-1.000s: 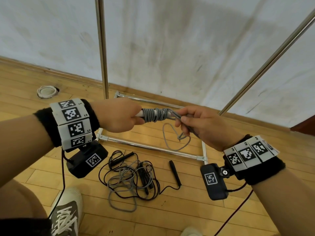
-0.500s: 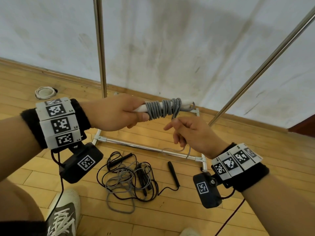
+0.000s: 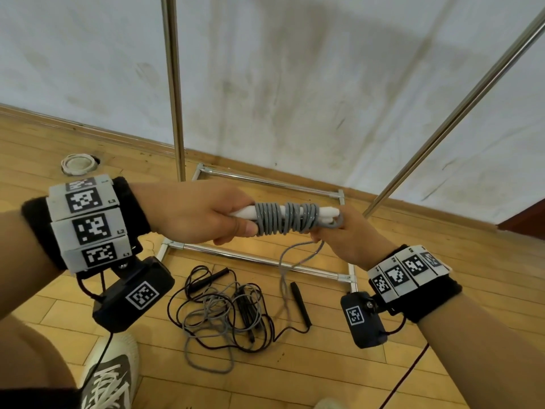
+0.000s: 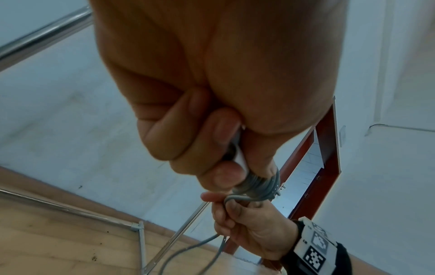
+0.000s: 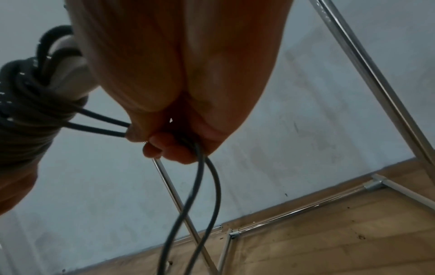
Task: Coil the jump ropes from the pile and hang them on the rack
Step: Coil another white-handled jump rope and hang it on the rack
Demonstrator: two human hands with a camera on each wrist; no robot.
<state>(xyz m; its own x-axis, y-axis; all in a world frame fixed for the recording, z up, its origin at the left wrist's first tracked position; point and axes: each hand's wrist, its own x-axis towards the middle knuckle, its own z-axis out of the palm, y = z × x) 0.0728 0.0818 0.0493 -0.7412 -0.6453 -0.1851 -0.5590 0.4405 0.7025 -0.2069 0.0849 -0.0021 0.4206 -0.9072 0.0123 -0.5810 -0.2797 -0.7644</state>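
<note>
Grey jump rope [image 3: 284,218] held mid-air between both hands, coiled tight around its white handles [image 3: 326,214]; handle butts hidden inside the left fist. Left hand [image 3: 200,215] fully curled round the handle end, thumb against the coils. Right hand [image 3: 351,237] fingers closed on the loose grey strands; head view hides that grip behind the bundle, right wrist view shows two strands entering the fist and a loop hanging out below. Loop end cut off by that frame. Pile [image 3: 227,314] of black and grey ropes on the wood floor [image 3: 295,379] below the hands, tangle too dense to count. Rack [image 3: 174,84] poles and base behind it; top bar out of frame. Wristband markers unreadable apart from the patterns.
</note>
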